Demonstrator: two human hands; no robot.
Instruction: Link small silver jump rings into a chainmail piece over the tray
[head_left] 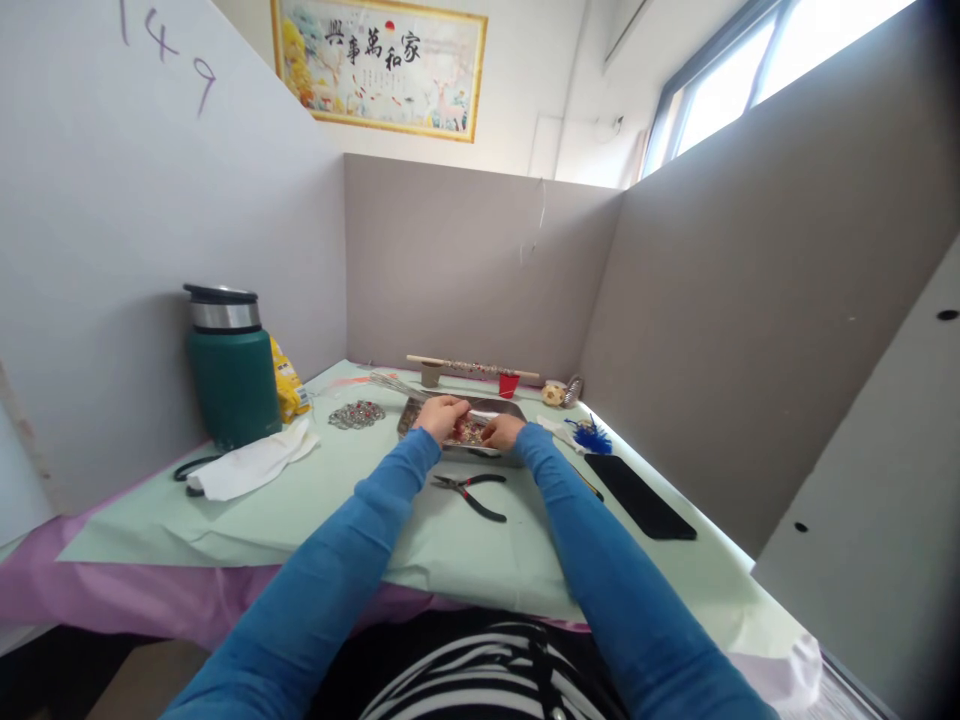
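My left hand (442,414) reaches over a shallow metal tray (512,457) of small red and tan beads (469,432). Its fingers are drawn together, and anything between them is too small to make out. At the tray's right side, my right hand (504,431) points its closed fingertips down into the beads; what they pinch is hidden. A whitish strip (489,414) lies across the tray near both hands. Just in front of the tray, black-handled pliers (480,497) rest with their jaws to the left.
Left are a green flask (234,385), a white cloth (255,462) over black scissors (196,466), and a beaded chain pile (357,415). Behind, a beaded stick (472,367) spans two cups, one red (509,386). Right lie a black phone (637,497) and blue tassel (592,437). Partitions enclose the table.
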